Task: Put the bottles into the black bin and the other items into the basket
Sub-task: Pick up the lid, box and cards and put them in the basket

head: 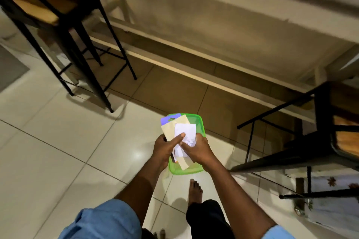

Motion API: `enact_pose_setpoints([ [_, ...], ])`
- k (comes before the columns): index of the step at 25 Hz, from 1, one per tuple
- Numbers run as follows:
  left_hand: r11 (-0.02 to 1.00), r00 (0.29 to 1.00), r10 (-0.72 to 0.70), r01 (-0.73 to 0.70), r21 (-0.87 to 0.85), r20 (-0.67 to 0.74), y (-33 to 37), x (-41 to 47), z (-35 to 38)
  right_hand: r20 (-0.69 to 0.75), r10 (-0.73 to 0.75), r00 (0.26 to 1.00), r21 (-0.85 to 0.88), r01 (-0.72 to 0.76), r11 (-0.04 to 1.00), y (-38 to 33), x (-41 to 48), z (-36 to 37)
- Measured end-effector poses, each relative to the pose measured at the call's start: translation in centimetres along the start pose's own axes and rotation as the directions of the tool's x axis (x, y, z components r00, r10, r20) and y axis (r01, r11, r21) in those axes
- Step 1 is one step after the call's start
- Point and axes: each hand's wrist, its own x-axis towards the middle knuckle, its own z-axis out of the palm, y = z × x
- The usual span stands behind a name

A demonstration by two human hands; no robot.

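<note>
Blue sleeves (108, 221) nearest; left hand (164, 150) grips stack of papers (174, 128) at its left edge, thumb laid across white slip (185, 130); right hand (198, 150) pinches slip's near right side. Stack held over green basket (202, 128) on tiled floor (58, 151).

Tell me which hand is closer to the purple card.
Left. The left hand grips the left edge of the paper stack just below the purple card; the right hand holds the white paper farther right.
</note>
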Motion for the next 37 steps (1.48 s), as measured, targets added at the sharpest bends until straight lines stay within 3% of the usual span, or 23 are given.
enact_pose_setpoints([
  [4, 0.997, 0.999, 0.045, -0.047, -0.068, -0.027, 3.8, -9.0, -3.7, 0.047, 0.012, 0.999, -0.158, -0.005, 0.987, -6.0, -8.5, -0.6],
  [7, 0.989, 0.992, 0.083, -0.094, -0.114, -0.091, 6.3, -13.7, -5.8, 0.065, -0.017, 0.998, -0.033, 0.020, 0.999, -9.6, -12.0, -1.1],
  [11, 0.968, 0.991, 0.105, -0.121, -0.219, -0.085, 9.4, -17.3, -8.4, -0.120, -0.045, 0.992, 0.053, 0.052, 0.997, -13.6, -14.0, -1.5],
  [17, 0.947, 0.963, 0.206, -0.241, -0.211, -0.175, 14.0, -19.0, -11.1, 0.143, -0.151, 0.978, 0.040, 0.147, 0.988, -18.1, -12.9, -0.7],
  [21, 0.921, 0.939, 0.247, -0.305, -0.244, -0.239, 15.9, -20.3, -13.6, 0.099, -0.227, 0.969, 0.122, 0.215, 0.969, -21.8, -12.3, 1.4],
  [24, 0.890, 0.928, 0.241, -0.328, -0.317, -0.283, 16.8, -21.0, -16.6, 0.146, -0.297, 0.944, 0.210, 0.264, 0.941, -25.0, -12.0, 3.9],
  [29, 0.844, 0.890, 0.242, -0.389, -0.369, -0.385, 19.6, -21.0, -22.1, 0.207, -0.380, 0.902, 0.168, 0.350, 0.922, -29.7, -11.0, 9.1],
  [37, 0.808, 0.865, 0.283, -0.448, -0.382, -0.415, 25.2, -16.6, -35.5, 0.211, -0.401, 0.891, 0.103, 0.388, 0.916, -40.2, -9.4, 19.5],
])
